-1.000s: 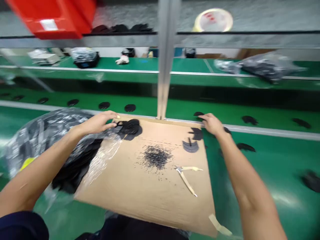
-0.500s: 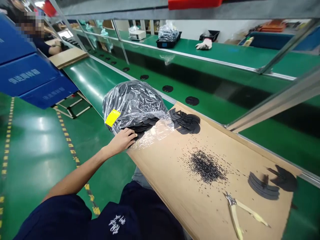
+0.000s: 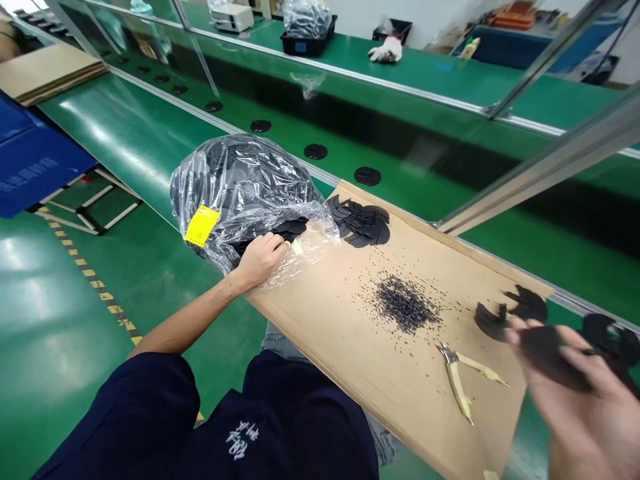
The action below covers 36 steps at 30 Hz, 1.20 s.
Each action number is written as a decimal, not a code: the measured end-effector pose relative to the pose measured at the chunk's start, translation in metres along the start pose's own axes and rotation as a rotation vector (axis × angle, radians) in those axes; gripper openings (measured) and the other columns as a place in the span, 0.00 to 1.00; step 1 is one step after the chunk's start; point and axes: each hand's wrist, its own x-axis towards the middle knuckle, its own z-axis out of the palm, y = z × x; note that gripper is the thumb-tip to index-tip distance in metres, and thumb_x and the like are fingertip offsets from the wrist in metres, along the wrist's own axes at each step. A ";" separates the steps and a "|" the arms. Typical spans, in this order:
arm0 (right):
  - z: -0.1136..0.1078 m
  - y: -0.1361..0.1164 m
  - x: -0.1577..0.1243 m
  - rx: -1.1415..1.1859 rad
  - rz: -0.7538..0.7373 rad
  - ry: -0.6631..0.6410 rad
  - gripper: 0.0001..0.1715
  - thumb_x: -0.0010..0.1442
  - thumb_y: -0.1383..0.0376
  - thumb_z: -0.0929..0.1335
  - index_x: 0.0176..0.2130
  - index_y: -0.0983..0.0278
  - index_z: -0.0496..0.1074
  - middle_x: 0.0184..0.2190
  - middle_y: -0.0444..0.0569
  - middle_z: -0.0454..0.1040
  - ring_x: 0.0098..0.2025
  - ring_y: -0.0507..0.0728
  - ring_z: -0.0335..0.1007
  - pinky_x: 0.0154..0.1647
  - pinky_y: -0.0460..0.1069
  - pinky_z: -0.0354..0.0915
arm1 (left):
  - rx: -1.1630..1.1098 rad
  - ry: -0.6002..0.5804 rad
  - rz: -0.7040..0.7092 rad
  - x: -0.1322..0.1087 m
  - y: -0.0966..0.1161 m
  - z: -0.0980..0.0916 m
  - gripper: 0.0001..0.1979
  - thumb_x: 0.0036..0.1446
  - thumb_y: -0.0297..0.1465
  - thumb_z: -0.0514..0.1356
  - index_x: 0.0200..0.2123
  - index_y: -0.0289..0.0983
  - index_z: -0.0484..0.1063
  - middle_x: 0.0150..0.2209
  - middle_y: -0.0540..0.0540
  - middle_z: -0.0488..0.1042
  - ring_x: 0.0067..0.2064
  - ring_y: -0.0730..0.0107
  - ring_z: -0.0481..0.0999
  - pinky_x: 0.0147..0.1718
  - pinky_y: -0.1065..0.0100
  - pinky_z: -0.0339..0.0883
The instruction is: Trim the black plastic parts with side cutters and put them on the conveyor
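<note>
My left hand [image 3: 260, 257] rests at the mouth of a clear plastic bag [image 3: 240, 190] full of black flat parts, its fingers curled against the parts and film at the opening. The bag carries a yellow label [image 3: 201, 225] and lies at the left end of a cardboard sheet [image 3: 350, 353]. My right hand [image 3: 580, 393] is blurred at the lower right, holding a black disc-shaped part [image 3: 550, 350]. A stack of black parts [image 3: 361, 222] lies on the cardboard near the bag.
A heap of black trimmings [image 3: 405, 305] and yellow-handled cutters [image 3: 463, 373] lie on the cardboard, with a few black pieces [image 3: 505, 312] at its right end. Black discs [image 3: 367, 176] ride the green conveyor behind. A metal post [image 3: 540, 167] crosses at right.
My right hand has come into view at the lower right with a black part. My left hand has shifted slightly along the bag's opening. The camera has tilted and moved.
</note>
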 end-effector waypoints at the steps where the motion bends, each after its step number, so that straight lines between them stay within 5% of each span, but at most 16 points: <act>1: 0.012 -0.008 -0.014 0.193 0.159 0.005 0.16 0.50 0.47 0.76 0.36 0.51 0.76 0.46 0.59 0.78 0.51 0.73 0.79 0.55 0.73 0.70 | -0.010 0.050 -0.015 -0.001 0.001 -0.001 0.17 0.73 0.31 0.49 0.33 0.37 0.73 0.33 0.41 0.74 0.36 0.61 0.71 0.34 0.61 0.59; 5: 0.056 -0.023 -0.058 0.330 0.376 -0.126 0.32 0.42 0.51 0.82 0.42 0.52 0.71 0.45 0.52 0.80 0.46 0.68 0.80 0.59 0.71 0.70 | -0.138 0.219 -0.125 -0.005 0.010 -0.006 0.17 0.72 0.37 0.51 0.34 0.38 0.75 0.24 0.45 0.71 0.28 0.64 0.70 0.31 0.61 0.58; 9: 0.087 -0.022 -0.083 0.286 0.269 -0.347 0.27 0.51 0.48 0.78 0.43 0.57 0.70 0.44 0.52 0.78 0.50 0.66 0.78 0.54 0.65 0.74 | -0.377 0.358 -0.193 -0.008 0.039 -0.014 0.16 0.71 0.40 0.55 0.38 0.38 0.77 0.27 0.44 0.78 0.28 0.66 0.77 0.31 0.64 0.66; 14: 0.115 -0.032 -0.095 0.299 0.158 -0.487 0.24 0.58 0.49 0.75 0.47 0.59 0.73 0.46 0.51 0.75 0.48 0.61 0.74 0.48 0.57 0.77 | -0.909 0.439 -0.128 -0.008 0.102 -0.025 0.11 0.66 0.40 0.63 0.44 0.38 0.76 0.37 0.45 0.82 0.37 0.67 0.83 0.38 0.67 0.77; 19: 0.117 -0.036 -0.097 0.376 0.257 -0.569 0.23 0.56 0.50 0.76 0.45 0.57 0.70 0.42 0.46 0.72 0.38 0.56 0.72 0.30 0.49 0.75 | -1.237 0.272 -0.239 0.005 0.144 -0.039 0.12 0.64 0.41 0.64 0.38 0.39 0.72 0.34 0.49 0.77 0.34 0.73 0.80 0.34 0.73 0.76; 24: 0.106 -0.029 -0.096 0.354 0.201 -0.558 0.22 0.57 0.48 0.76 0.44 0.59 0.74 0.41 0.47 0.75 0.44 0.58 0.73 0.46 0.54 0.75 | -1.442 -0.060 -0.142 0.024 0.142 -0.048 0.13 0.66 0.41 0.62 0.47 0.41 0.69 0.37 0.49 0.76 0.29 0.75 0.78 0.29 0.73 0.74; 28: 0.101 -0.024 -0.096 0.343 0.180 -0.547 0.23 0.58 0.46 0.75 0.41 0.60 0.73 0.37 0.46 0.74 0.39 0.57 0.72 0.43 0.52 0.73 | -1.412 -0.353 0.070 0.041 0.140 -0.054 0.13 0.65 0.39 0.63 0.48 0.40 0.72 0.36 0.48 0.77 0.33 0.71 0.79 0.34 0.70 0.75; 32: 0.097 -0.024 -0.095 0.286 0.115 -0.566 0.23 0.58 0.45 0.75 0.38 0.61 0.74 0.36 0.46 0.74 0.40 0.57 0.71 0.44 0.51 0.71 | -1.188 -0.412 0.289 0.056 0.149 -0.059 0.11 0.69 0.35 0.57 0.41 0.40 0.79 0.36 0.46 0.78 0.39 0.66 0.78 0.39 0.66 0.73; 36: 0.096 -0.024 -0.099 0.322 0.110 -0.564 0.23 0.60 0.46 0.73 0.42 0.60 0.74 0.39 0.47 0.74 0.42 0.57 0.71 0.46 0.52 0.72 | -1.214 -0.354 0.275 0.057 0.165 -0.057 0.08 0.67 0.33 0.60 0.40 0.39 0.79 0.38 0.46 0.81 0.40 0.66 0.79 0.40 0.67 0.72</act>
